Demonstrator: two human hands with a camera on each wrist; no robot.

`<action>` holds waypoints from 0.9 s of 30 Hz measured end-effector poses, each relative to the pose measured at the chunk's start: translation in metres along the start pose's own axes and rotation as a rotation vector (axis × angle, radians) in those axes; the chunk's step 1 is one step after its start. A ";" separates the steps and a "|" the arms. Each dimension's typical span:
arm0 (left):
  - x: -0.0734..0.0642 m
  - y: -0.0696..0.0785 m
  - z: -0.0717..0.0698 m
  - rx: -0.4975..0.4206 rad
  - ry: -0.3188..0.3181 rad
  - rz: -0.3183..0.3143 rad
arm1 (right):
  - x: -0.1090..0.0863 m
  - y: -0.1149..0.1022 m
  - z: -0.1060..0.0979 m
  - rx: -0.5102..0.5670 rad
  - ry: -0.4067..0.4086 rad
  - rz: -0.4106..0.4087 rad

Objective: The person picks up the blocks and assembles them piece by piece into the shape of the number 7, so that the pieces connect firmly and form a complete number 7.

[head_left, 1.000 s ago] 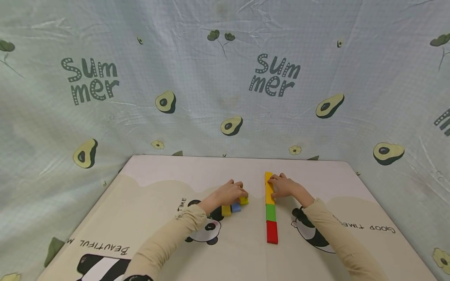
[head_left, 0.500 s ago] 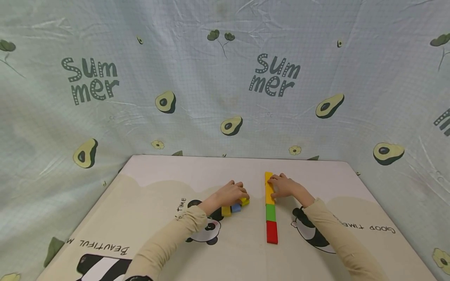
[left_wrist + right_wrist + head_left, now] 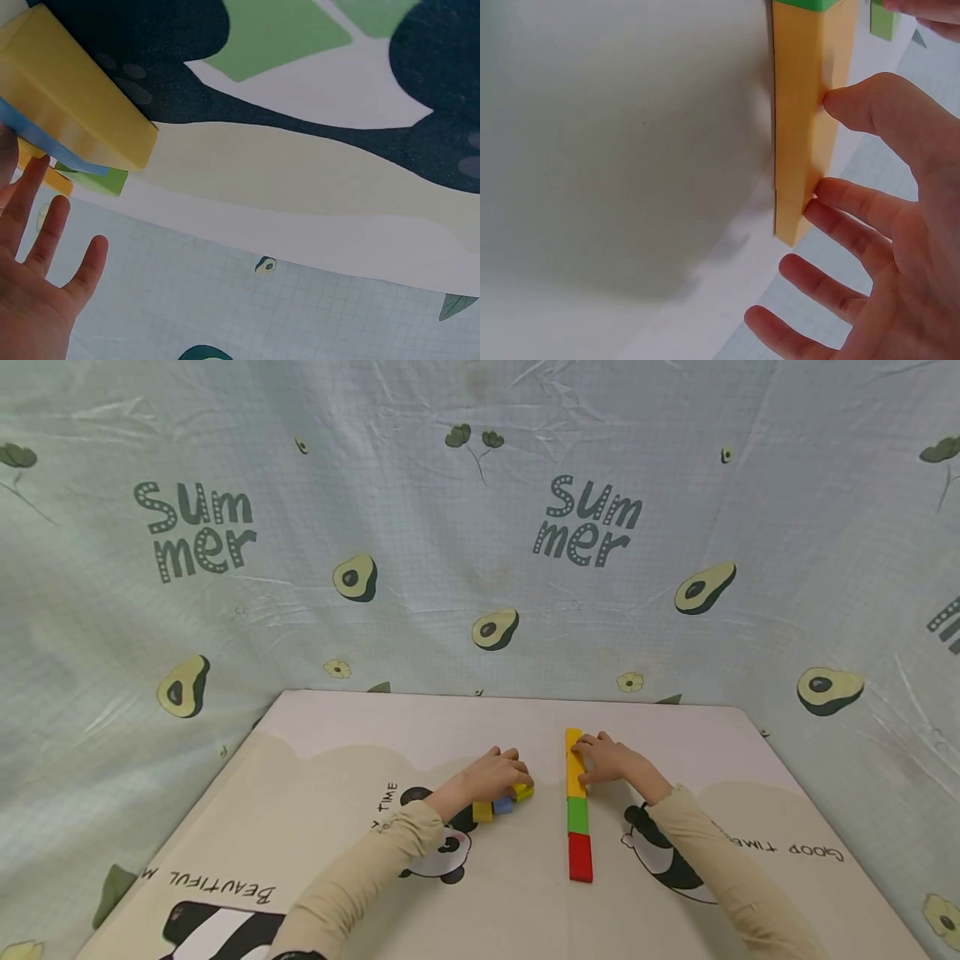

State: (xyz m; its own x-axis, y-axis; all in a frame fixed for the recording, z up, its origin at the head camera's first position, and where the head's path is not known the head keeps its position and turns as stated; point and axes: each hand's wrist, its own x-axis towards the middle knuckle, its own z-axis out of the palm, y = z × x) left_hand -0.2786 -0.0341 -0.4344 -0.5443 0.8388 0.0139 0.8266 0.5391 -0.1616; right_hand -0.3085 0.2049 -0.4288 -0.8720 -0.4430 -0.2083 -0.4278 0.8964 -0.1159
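My left hand [image 3: 491, 775] pinches a yellow-green block [image 3: 523, 793], whose light green side [image 3: 883, 21] shows in the right wrist view. Just nearer stand a blue block [image 3: 503, 805] and a yellow block [image 3: 482, 811]. To the right runs a straight row: a red block [image 3: 581, 857] nearest, then a green block [image 3: 577, 815], then an orange block [image 3: 575, 777] and a shorter yellow-orange block [image 3: 573, 739] at the far end. Thumb and fingertips of my right hand [image 3: 606, 758] touch the row's right side at the orange part; the other fingers stay spread.
A table [image 3: 517, 910] with a panda-print cover lies under everything, its far edge [image 3: 420, 695] just beyond the row. Behind and at the sides hangs a pale curtain [image 3: 420, 510] with avocado prints.
My left hand has shifted slightly to the right with the yellow-green block, which now sits a little closer to the row. My right hand and the row look unmoved.
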 end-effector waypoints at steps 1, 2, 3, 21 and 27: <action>0.000 0.000 0.000 0.002 0.000 0.001 | 0.000 0.000 0.000 -0.001 0.000 0.001; 0.000 0.000 0.000 0.004 0.001 0.001 | 0.000 0.000 0.001 0.001 0.000 0.001; 0.000 0.000 0.000 0.011 0.002 0.003 | 0.000 0.001 0.001 0.002 0.001 0.000; 0.016 -0.010 -0.002 -0.010 0.086 -0.054 | -0.001 0.001 -0.002 0.004 -0.006 0.004; 0.029 -0.013 -0.004 -0.015 0.097 -0.104 | -0.001 -0.001 -0.002 -0.005 -0.021 0.005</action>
State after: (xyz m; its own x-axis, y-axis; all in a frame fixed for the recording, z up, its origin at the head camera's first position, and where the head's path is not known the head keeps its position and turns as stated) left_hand -0.3047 -0.0170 -0.4282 -0.6111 0.7817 0.1247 0.7692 0.6236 -0.1395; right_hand -0.3077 0.2042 -0.4263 -0.8689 -0.4385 -0.2297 -0.4246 0.8987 -0.1097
